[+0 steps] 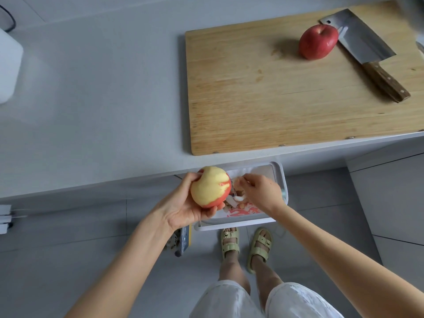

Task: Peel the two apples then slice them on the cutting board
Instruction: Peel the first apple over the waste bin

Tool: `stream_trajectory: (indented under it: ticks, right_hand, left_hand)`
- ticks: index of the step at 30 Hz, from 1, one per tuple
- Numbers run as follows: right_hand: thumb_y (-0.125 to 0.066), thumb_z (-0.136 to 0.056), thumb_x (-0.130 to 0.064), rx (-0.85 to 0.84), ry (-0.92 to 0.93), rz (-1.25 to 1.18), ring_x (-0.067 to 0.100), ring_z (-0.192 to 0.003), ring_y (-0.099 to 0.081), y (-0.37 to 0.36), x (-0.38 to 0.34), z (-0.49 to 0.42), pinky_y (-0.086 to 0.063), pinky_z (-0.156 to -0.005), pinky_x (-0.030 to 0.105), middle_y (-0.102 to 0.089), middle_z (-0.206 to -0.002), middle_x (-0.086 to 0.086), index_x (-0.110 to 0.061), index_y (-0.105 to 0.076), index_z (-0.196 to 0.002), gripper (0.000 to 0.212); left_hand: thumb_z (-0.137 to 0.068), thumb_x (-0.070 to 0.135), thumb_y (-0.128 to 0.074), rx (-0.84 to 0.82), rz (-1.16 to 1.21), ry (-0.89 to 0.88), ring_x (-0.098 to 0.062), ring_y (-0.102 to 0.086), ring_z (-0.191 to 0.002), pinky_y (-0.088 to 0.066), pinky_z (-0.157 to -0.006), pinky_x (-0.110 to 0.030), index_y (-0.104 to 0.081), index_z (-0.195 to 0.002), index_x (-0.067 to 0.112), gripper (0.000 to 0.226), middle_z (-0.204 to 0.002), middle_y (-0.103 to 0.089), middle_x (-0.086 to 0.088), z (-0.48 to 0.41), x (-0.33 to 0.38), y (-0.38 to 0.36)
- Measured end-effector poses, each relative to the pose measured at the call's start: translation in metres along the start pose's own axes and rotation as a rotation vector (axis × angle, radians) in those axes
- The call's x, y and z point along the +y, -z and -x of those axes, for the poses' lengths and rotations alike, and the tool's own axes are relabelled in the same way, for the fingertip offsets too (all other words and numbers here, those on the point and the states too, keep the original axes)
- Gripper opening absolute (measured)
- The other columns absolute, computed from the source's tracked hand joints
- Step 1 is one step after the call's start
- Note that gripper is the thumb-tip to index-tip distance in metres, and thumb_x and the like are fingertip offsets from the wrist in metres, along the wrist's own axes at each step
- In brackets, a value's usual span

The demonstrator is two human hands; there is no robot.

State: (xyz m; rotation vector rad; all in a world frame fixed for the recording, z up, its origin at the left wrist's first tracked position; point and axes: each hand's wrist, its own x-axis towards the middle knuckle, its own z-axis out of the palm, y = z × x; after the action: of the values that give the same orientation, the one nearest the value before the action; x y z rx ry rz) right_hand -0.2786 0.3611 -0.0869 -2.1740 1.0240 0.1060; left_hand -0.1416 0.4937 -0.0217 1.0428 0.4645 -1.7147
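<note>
The cutting board [275,99] is showing matt, pale wood with a scored, stained grain. The cleaver [358,35] is gleaming as brushed steel, its riveted handle looking like dark varnished wood. The whole apple [317,42] is shining with glossy red skin, while the half-peeled apple [210,187] is showing matt, pale-yellow flesh. The countertop [103,99] is looking smooth, grey and matt; the bin [280,177] and peeler [236,196] are looking like white plastic.

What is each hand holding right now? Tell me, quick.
Left hand: grips the partly peeled apple.
Right hand: pinches the peeler.
</note>
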Motion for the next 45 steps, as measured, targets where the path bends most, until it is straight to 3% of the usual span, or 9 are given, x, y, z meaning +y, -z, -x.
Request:
stream_trajectory:
  ticks: [4,10,13,17,20,23,30,37,45]
  right_hand:
    - [-0.039,-0.096,-0.050,-0.457,-0.501,-0.706,0.014,-0.043,-0.042,0.012,-0.001,-0.009,-0.032,-0.042,0.022,-0.054,-0.059,0.006,-0.011,-0.066,-0.092,0.048]
    - [-0.023,-0.099,-0.049,-0.529,-0.490,-0.347,0.012,-0.039,-0.038,0.013,-0.005,-0.004,-0.030,-0.037,0.022,-0.047,-0.060,0.005,-0.001,-0.052,-0.106,0.056]
    - [-0.036,-0.100,-0.025,-0.357,-0.402,-0.292,0.015,-0.052,-0.049,0.012,-0.004,-0.003,-0.040,-0.047,0.026,-0.052,-0.068,0.005,-0.006,-0.051,-0.105,0.025]
    - [-0.041,-0.097,-0.039,-0.031,-0.146,-0.511,0.007,-0.050,-0.054,0.019,-0.014,0.014,-0.039,-0.053,0.026,-0.056,-0.056,-0.008,-0.023,-0.064,-0.082,0.031]
    - [-0.049,-0.095,-0.029,0.359,0.305,-0.130,0.019,-0.055,-0.057,0.021,-0.023,0.024,-0.043,-0.059,0.035,-0.061,-0.057,-0.004,-0.018,-0.069,-0.087,0.024]
    - [-0.055,-0.092,-0.025,0.513,0.470,0.100,0.023,-0.054,-0.052,0.024,-0.031,0.021,-0.038,-0.058,0.035,-0.059,-0.057,-0.003,-0.015,-0.072,-0.085,0.021]
    - [-0.051,-0.093,-0.028,0.451,0.547,0.041,0.020,-0.056,-0.054,0.026,-0.026,0.017,-0.035,-0.058,0.033,-0.064,-0.061,-0.006,-0.015,-0.072,-0.086,0.026]
    - [-0.063,-0.089,-0.019,0.280,0.312,0.008,0.029,-0.052,-0.054,0.015,0.005,0.011,-0.045,-0.066,0.044,-0.060,-0.052,0.001,-0.008,-0.070,-0.075,0.019]
    - [-0.046,-0.096,-0.037,0.247,0.299,-0.348,0.011,-0.055,-0.040,0.032,-0.022,0.019,-0.032,-0.064,0.027,-0.038,-0.050,-0.009,-0.018,-0.064,-0.081,0.031]
  left_hand:
    - [-0.068,0.036,-0.064,0.048,0.015,-0.005,-0.031,-0.066,-0.065,-0.054,-0.048,-0.029,-0.059,-0.108,0.003,0.053,-0.085,-0.068,-0.024,-0.003,-0.002,0.002]
    - [-0.063,0.037,-0.073,0.175,-0.012,-0.044,-0.031,-0.066,-0.069,-0.055,-0.053,-0.030,-0.052,-0.123,0.005,0.071,-0.091,-0.068,-0.025,-0.009,0.001,0.003]
    - [-0.061,0.032,-0.075,0.219,-0.017,-0.068,-0.032,-0.067,-0.068,-0.056,-0.055,-0.032,-0.047,-0.131,0.007,0.079,-0.107,-0.060,-0.027,-0.010,0.000,0.003]
    - [-0.062,0.032,-0.074,0.251,-0.002,-0.095,-0.032,-0.068,-0.069,-0.058,-0.058,-0.036,-0.048,-0.130,0.006,0.078,-0.113,-0.057,-0.027,-0.011,0.001,0.000]
    - [-0.076,0.033,-0.068,0.257,0.009,-0.077,-0.029,-0.067,-0.067,-0.057,-0.056,-0.034,-0.049,-0.127,0.003,0.063,-0.101,-0.060,-0.025,-0.013,-0.001,-0.005]
    - [-0.088,0.036,-0.059,0.243,-0.008,-0.061,-0.026,-0.062,-0.072,-0.057,-0.056,-0.032,-0.053,-0.122,0.004,0.047,-0.095,-0.062,-0.021,-0.013,-0.002,-0.008]
    - [-0.089,0.038,-0.055,0.206,-0.039,-0.010,-0.025,-0.062,-0.060,-0.054,-0.050,-0.028,-0.056,-0.109,0.001,0.042,-0.081,-0.065,-0.020,-0.010,-0.002,-0.008]
    - [-0.065,0.039,-0.063,0.074,0.056,0.023,-0.029,-0.063,-0.057,-0.052,-0.046,-0.028,-0.059,-0.103,-0.001,0.055,-0.077,-0.066,-0.024,0.002,0.015,-0.004]
    - [-0.063,0.035,-0.069,-0.008,0.008,0.066,-0.028,-0.060,-0.062,-0.052,-0.050,-0.030,-0.057,-0.107,0.000,0.057,-0.082,-0.064,-0.023,0.004,0.012,-0.002]
